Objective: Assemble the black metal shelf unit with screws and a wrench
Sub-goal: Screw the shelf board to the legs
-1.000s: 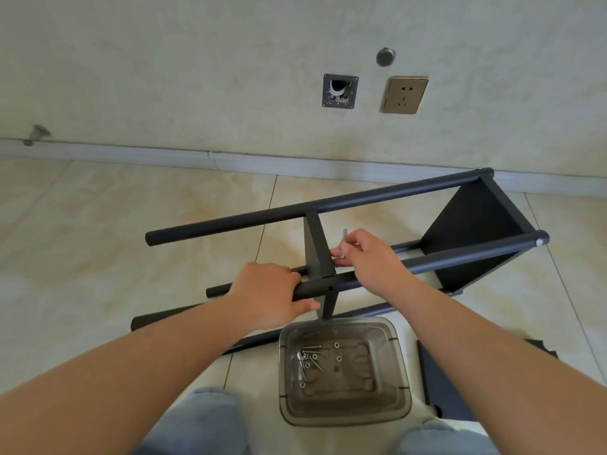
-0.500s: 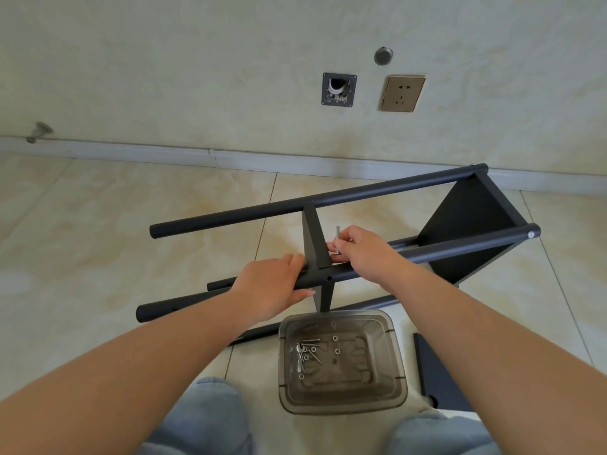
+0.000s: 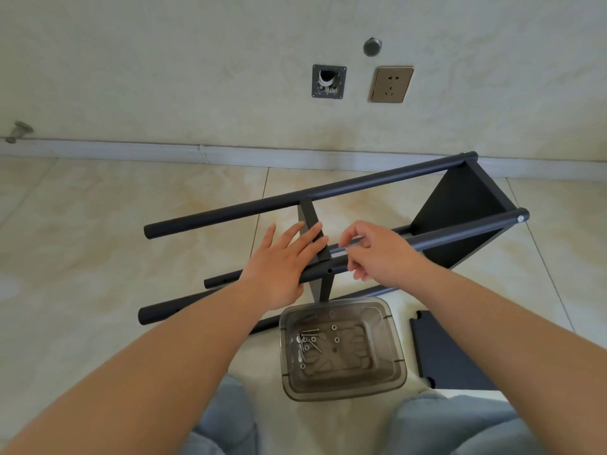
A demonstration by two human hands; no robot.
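Now the left hand lies flat, fingers straight, against the shelf panel; right hand loosely curled, contents unclear.

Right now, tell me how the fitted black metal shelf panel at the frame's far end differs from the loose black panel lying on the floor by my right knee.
The fitted black shelf panel stands on edge between the black round tubes; the loose black panel lies flat on the tiled floor.
The fitted black shelf panel is joined to the frame; the loose black panel touches no tube.
The loose black panel shows corner notches; on the fitted one tubes fill the corners.
Both are flat, matte black.
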